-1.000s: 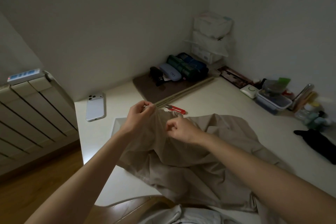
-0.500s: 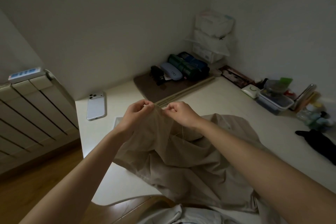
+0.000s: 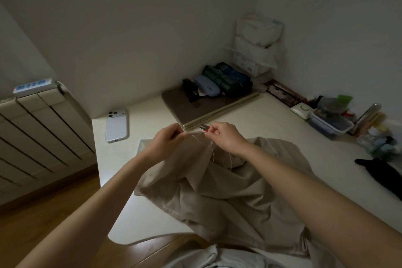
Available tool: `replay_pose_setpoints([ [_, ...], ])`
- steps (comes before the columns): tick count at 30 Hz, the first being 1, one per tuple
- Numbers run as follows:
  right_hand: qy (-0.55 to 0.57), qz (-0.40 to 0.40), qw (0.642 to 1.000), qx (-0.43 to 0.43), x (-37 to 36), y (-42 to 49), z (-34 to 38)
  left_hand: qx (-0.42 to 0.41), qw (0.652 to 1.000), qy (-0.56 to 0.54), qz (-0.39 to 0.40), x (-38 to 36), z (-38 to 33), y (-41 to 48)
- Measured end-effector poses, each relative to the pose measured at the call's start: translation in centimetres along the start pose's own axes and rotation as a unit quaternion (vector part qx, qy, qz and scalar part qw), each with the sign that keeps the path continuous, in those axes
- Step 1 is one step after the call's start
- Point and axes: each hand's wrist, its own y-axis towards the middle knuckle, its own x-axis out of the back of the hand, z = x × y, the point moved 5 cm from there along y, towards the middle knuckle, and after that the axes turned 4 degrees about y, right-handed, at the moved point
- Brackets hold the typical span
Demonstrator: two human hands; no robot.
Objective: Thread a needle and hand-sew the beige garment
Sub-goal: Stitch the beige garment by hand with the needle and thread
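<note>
A: What sits at the far left?

B: A pale radiator (image 3: pixel 39 132) with a power strip (image 3: pixel 32 87) lying on top. Next to it begins the white table (image 3: pixel 141 213), and a phone (image 3: pixel 116 125) lies face down near its back edge.

A: And the left hand?

B: The left hand (image 3: pixel 163 143) is raised above the table, its fingers curled and pinching a lifted edge of the beige garment (image 3: pixel 228 191). The cloth hangs down from that pinch and spreads in folds across the table toward the person.

A: What is between the hands?

B: A pale thread (image 3: pixel 201 135) runs from the pinched edge across to the right hand, and loose strands trail down over the cloth.

A: The right hand?

B: The right hand (image 3: pixel 226 137) is close beside the left, fingertips nipped together on the thread. Whether a needle is in them I cannot tell; it is too small and dim.

A: Behind them?

B: Red-handled snips (image 3: pixel 205 127) lie on the table just behind the hands, at the edge of a brown mat (image 3: pixel 189 109).

A: Farther right?

B: A clear container (image 3: pixel 330 124) by the wall, and a black cloth (image 3: pixel 382 172) at the table's right edge.
</note>
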Motion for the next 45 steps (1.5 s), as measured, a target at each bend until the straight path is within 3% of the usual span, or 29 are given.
replay_pose_setpoints([
  [6,-0.010,-0.004,1.000,-0.003,0.2,-0.2,-0.5,0.002,0.999,-0.033,0.023,0.0,-0.1,-0.6],
  [15,-0.046,0.004,0.999,-0.015,-0.6,-0.5,-0.5,0.044,0.997,-0.048,-0.044,0.0,0.4,-1.5],
  [21,-0.048,-0.046,0.995,0.079,-0.9,-2.0,1.5,0.048,0.995,-0.071,-0.055,0.0,1.1,-1.3],
  [25,-0.072,-0.022,0.989,0.126,-2.0,-3.1,2.1,0.041,0.993,-0.096,-0.057,-0.2,1.6,-1.1],
  [36,-0.095,-0.012,0.990,0.102,-2.7,-3.1,1.9,0.026,0.993,-0.104,-0.057,-0.4,1.9,-1.0],
  [45,-0.063,-0.067,0.989,0.112,-2.2,-4.0,2.3,0.030,0.991,-0.108,-0.070,-0.3,2.3,-0.9],
])
